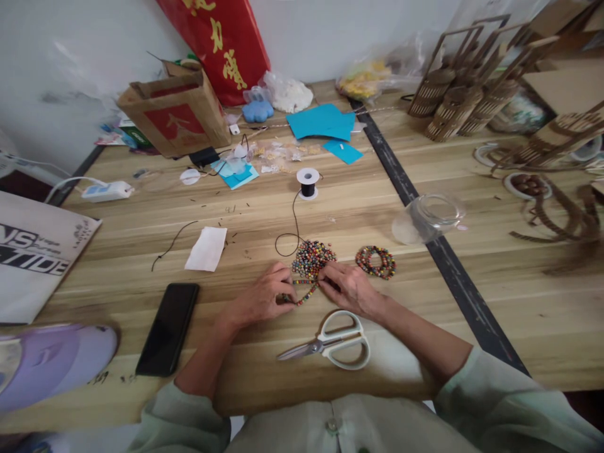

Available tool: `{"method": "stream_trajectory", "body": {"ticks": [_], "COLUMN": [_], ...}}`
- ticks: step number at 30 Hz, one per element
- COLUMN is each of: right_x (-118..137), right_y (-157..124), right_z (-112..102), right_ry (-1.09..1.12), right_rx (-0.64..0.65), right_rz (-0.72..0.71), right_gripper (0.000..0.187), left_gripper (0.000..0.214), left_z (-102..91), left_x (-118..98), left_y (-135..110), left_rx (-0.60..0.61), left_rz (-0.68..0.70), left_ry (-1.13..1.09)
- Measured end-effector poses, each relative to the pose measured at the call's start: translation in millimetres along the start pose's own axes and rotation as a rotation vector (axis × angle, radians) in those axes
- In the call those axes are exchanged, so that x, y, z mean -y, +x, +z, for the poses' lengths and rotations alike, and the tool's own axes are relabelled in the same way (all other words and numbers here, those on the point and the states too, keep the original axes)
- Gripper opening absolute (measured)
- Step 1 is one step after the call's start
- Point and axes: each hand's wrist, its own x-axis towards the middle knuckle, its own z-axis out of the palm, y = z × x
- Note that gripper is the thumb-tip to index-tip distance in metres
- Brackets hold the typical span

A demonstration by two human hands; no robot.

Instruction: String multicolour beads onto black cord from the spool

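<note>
Between my hands lies a partly looped string of small multicoloured beads (306,296). My left hand (267,292) has its fingers curled round the string's left end. At the string's right end, my right hand (349,286) pinches with thumb and forefinger beside the loose beads; its fingertips are partly hidden. The pile of loose beads (314,257) sits just beyond both hands. A black cord runs from a white spool (308,184) down to the pile. Right of my right hand rests a coiled beaded bracelet (376,262). White-handled scissors (333,341) lie closed in front of me.
A black phone (168,328) and a white paper piece (206,249) are at left. A clear plastic jar (427,218) lies on its side at right. Blue sheets (321,122), a paper bag (177,116) and bamboo holders (455,107) stand or lie towards the back.
</note>
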Motion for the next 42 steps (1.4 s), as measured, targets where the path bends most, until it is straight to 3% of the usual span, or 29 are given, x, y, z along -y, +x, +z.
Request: {"method": "stream_trajectory", "body": {"ticks": [42], "right_x": [0], "right_y": [1], "right_z": [0], "right_ry": [-0.028], "right_rx": [-0.023], "right_rz": [-0.016], "right_gripper": [0.008], "left_gripper": [0.006], "left_z": [12.9], "left_x": [-5], "left_y": [7], "left_rx": [-0.131], "left_rz": [0.015], "left_ry": [0.004]}}
